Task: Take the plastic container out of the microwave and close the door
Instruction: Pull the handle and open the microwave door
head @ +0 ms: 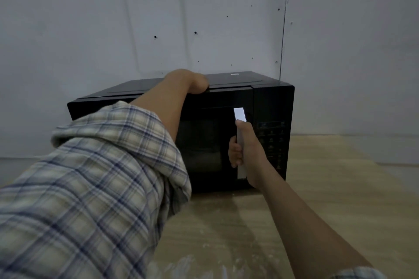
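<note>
Wood counter (317, 222), grey wall: your left hand (192, 81) lay atop the microwave (272, 106), grip unclear; right hand (246, 147) clenched w/ door handle (239, 113).

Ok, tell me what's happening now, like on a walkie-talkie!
Right hand gripping the silver door handle. Left hand braced on top of the black microwave. Door looks shut; container not visible. Nothing in the way.

My left sleeve (95, 188) is loose cream cloth checked with blue and grey lines, pushed up my forearm; the right cuff (360, 273) shows the same plaid.
</note>
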